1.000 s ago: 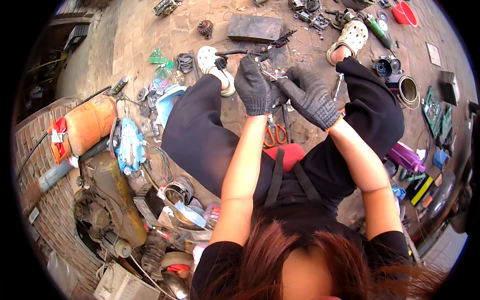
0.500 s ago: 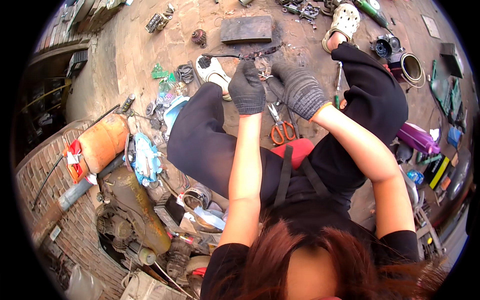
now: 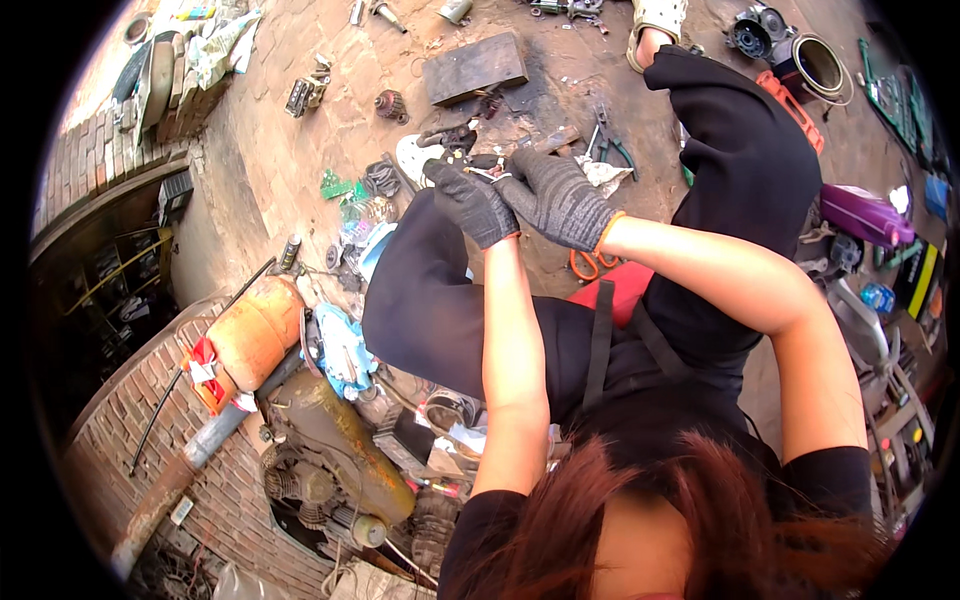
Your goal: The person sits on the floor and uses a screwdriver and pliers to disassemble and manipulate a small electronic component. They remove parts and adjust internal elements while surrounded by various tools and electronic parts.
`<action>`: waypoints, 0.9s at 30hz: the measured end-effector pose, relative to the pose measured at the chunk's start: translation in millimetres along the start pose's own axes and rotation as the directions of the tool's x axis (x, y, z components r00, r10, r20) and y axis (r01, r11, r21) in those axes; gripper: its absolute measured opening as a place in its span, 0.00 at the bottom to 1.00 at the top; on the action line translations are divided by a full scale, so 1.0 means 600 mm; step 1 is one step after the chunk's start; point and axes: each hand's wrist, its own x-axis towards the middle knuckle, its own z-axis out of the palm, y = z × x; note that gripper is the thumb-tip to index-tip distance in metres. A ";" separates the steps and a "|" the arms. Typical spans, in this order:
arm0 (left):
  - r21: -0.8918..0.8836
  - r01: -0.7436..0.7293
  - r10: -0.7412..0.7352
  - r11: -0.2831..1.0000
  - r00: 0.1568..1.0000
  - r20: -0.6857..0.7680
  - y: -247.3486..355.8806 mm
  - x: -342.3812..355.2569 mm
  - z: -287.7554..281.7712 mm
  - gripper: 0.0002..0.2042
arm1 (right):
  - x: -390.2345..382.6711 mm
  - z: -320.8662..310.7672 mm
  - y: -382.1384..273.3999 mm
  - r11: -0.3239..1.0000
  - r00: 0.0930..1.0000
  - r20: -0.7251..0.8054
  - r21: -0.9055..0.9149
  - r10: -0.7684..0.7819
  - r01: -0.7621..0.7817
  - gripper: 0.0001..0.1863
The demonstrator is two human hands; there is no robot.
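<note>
My left hand (image 3: 472, 205), in a dark grey knitted glove, is closed around a small dark piece with thin pale wire (image 3: 487, 174) at its end. Against it, my right hand (image 3: 565, 203) in a matching glove is closed with its fingertips at the wire. What the right fingers pinch is hidden by the glove. A black bundled part (image 3: 450, 138) shows just beyond the left fingers, over my pale clog. Orange-handled scissors (image 3: 595, 263) lie below my right wrist, mostly covered. Dark-handled pliers (image 3: 610, 145) rest on the ground past my right hand.
A dark metal block (image 3: 475, 70) sits on the stained ground ahead, with a rusty coil-like part (image 3: 391, 105) to its left. An orange gas cylinder (image 3: 258, 335) and motor parts crowd the left. A purple container (image 3: 865, 213) and a round metal housing (image 3: 818, 65) stand right.
Both hands have come closer together and lower, the wire between them. The view has swung, shifting the ground objects. The pliers show now; the scissors are more covered.
</note>
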 end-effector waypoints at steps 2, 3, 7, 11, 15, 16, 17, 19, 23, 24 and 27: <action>-0.170 0.156 -0.167 0.973 0.985 -0.051 0.003 0.005 0.003 0.26 | -0.003 0.003 -0.007 0.999 0.999 0.024 -0.023 0.030 -0.030 0.17; -0.224 0.226 -0.239 0.948 0.971 -0.031 0.007 0.007 0.004 0.26 | -0.003 0.006 -0.005 1.000 1.000 0.012 -0.014 0.017 -0.017 0.17; -0.338 0.394 -0.414 0.855 0.910 0.012 0.035 0.013 0.013 0.28 | 0.000 0.017 0.007 0.994 0.993 -0.051 -0.042 -0.104 0.102 0.15; -0.336 0.498 -0.510 0.800 0.858 0.056 0.033 0.015 0.012 0.29 | 0.004 0.025 0.029 0.993 0.993 -0.066 -0.075 -0.097 0.092 0.20; -0.495 0.671 -0.621 0.552 0.727 0.293 0.036 0.007 0.025 0.32 | 0.007 0.029 0.040 0.992 0.978 -0.162 -0.010 -0.129 0.129 0.22; -0.511 0.747 -0.662 0.425 0.642 0.387 0.029 0.020 0.025 0.33 | 0.013 0.024 0.034 0.991 0.983 -0.127 -0.037 -0.134 0.130 0.22; -0.518 0.730 -0.668 0.447 0.657 0.350 0.023 0.022 0.020 0.32 | 0.014 0.021 0.026 0.995 0.990 -0.100 -0.040 -0.095 0.092 0.22; -0.533 0.693 -0.677 0.486 0.684 0.272 0.018 0.022 0.014 0.29 | 0.011 0.006 0.000 0.998 0.999 -0.044 -0.053 -0.019 0.017 0.21; -0.541 0.597 -0.525 0.592 0.795 0.303 0.042 0.025 0.013 0.34 | -0.006 -0.027 -0.032 0.982 1.000 -0.002 0.186 -0.002 0.002 0.19; -0.490 0.610 -0.447 0.623 0.791 0.417 0.038 0.029 -0.004 0.35 | -0.008 -0.029 -0.021 0.989 0.999 -0.008 0.144 -0.039 0.040 0.17; -0.355 0.542 -0.508 0.762 0.840 0.192 0.055 0.017 0.002 0.33 | -0.013 -0.047 -0.028 0.990 0.989 0.054 -0.010 -0.141 0.141 0.10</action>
